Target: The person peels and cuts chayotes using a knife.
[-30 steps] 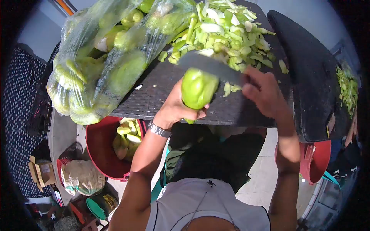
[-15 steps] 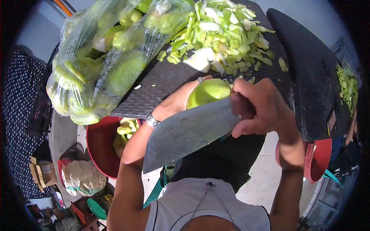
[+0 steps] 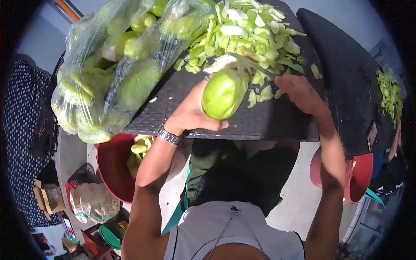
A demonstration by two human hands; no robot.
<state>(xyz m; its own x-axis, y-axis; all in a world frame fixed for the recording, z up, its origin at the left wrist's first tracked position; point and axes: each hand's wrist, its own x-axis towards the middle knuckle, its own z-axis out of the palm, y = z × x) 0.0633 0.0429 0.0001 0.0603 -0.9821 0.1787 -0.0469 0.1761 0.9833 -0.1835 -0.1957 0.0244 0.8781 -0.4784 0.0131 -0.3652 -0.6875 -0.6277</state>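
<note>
My left hand (image 3: 193,106) holds a glossy, light-green oval fruit (image 3: 224,93) over the front of the dark board (image 3: 268,128). The fruit's kind I cannot tell for sure. My right hand (image 3: 303,93) is closed around the handle of a broad-bladed knife (image 3: 255,66). The blade appears almost edge-on, pointing left behind the fruit's upper end. Whether it touches the fruit cannot be made out. Behind both hands lies a heap of green and whitish parings (image 3: 247,37), with some loose slices just right of the fruit.
A clear plastic bag (image 3: 108,82) full of green fruit covers the board's left side. Under it stands a red tub (image 3: 115,167) with pale pieces inside. To the right are another dark board (image 3: 342,78) and a red container (image 3: 362,180).
The knife has swung from broadside in front of the fruit to edge-on behind it. My left hand has tipped the fruit upright. My right hand has moved slightly right.
</note>
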